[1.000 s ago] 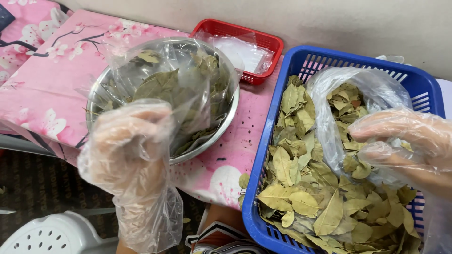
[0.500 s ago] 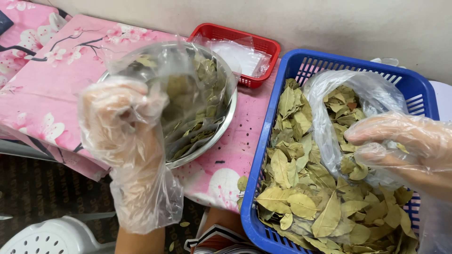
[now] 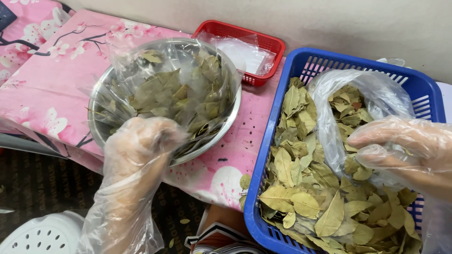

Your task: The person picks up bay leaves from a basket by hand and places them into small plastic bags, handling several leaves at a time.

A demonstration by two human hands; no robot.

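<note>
- The left hand point(image 3: 143, 141), in a loose plastic glove, has dropped from above the steel bowl point(image 3: 101, 127) to its near rim at 6 o'clock; the fingers curl shut, but I cannot tell whether they hold any leaves.
- That puts the hand down at the bowl's leaves point(image 3: 176, 94), which lie under a clear plastic liner.
- The right hand point(image 3: 405, 146), also gloved, has hardly moved: fingers pressed together, gripping the clear bag point(image 3: 372, 91) at the blue basket's point(image 3: 263, 155) 3 o'clock side.
- The bag is part full of dry leaves; more loose leaves point(image 3: 306, 202) fill the basket.
- A red basket point(image 3: 270, 44) at 12 o'clock holds empty clear bags.
</note>
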